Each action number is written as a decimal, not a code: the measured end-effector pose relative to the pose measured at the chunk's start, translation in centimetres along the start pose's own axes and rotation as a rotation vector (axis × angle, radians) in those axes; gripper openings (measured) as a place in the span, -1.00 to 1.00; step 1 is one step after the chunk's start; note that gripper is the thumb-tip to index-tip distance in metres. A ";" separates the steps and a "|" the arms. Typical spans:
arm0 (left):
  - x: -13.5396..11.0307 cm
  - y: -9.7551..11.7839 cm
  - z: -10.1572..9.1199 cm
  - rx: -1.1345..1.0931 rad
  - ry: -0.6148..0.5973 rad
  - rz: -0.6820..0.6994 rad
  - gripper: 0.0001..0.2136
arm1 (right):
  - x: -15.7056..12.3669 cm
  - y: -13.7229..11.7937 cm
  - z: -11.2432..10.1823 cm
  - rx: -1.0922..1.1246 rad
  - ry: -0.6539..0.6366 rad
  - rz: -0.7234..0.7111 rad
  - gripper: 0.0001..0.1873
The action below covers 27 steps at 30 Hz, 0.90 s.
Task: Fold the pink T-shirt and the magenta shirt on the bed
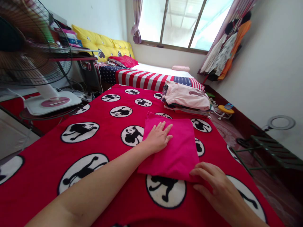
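Observation:
A bright pink folded piece of clothing [178,148] lies flat, roughly square, on the red blanket [94,176] with black monkey figures in white ovals. My left hand [159,138] rests on its upper left part, palm down, fingers spread. At its lower right corner is my right hand [211,179], with curved fingertips touching the cloth edge and the thumb apart from them. Beyond the pink cloth stands a stack of folded clothes [187,97], a pale pink shirt on top.
A fan [53,101] stands on a small round stand at the left. Behind are a bed with a stars-and-stripes cover [144,78] and yellow cushions [99,42]. Clothes hang [227,50] by the window. At right are a green folding chair [276,151] and a ring light [281,123].

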<state>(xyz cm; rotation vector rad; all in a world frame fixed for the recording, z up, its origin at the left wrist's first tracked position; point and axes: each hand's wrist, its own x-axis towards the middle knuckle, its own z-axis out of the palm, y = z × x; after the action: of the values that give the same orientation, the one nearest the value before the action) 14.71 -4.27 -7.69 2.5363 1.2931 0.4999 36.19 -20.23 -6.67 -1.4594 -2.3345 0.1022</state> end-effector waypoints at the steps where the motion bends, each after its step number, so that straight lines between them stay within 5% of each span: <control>1: 0.0 -0.1 0.2 -0.001 0.004 -0.010 -0.45 | -0.3 0.2 0.0 0.001 0.003 -0.001 -0.87; 8: -0.2 -1.6 1.1 -0.036 0.071 -0.066 -0.29 | -1.3 1.2 -0.3 0.012 -0.016 -0.067 -0.79; 13: -0.2 -1.5 1.4 0.022 0.053 -0.071 -0.26 | -0.6 0.8 -1.5 -0.011 -0.218 0.028 -0.76; 16: -0.2 -1.2 1.5 0.068 0.052 -0.083 -0.28 | 1.9 -0.7 -2.0 -0.004 -0.233 0.051 -0.87; 20: -0.4 -0.8 1.3 0.103 0.047 -0.111 -0.33 | 7.0 -1.7 -0.1 0.053 -0.080 0.034 -0.60; 27: -0.6 -0.4 1.2 0.093 0.073 -0.174 -0.34 | 14.5 3.7 3.9 -0.117 -0.132 0.286 -0.38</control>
<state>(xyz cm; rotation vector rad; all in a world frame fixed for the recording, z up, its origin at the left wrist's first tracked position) 14.61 -4.62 -9.08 2.4683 1.5816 0.5100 32.40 -5.23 -7.12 -1.8912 -2.2494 0.1445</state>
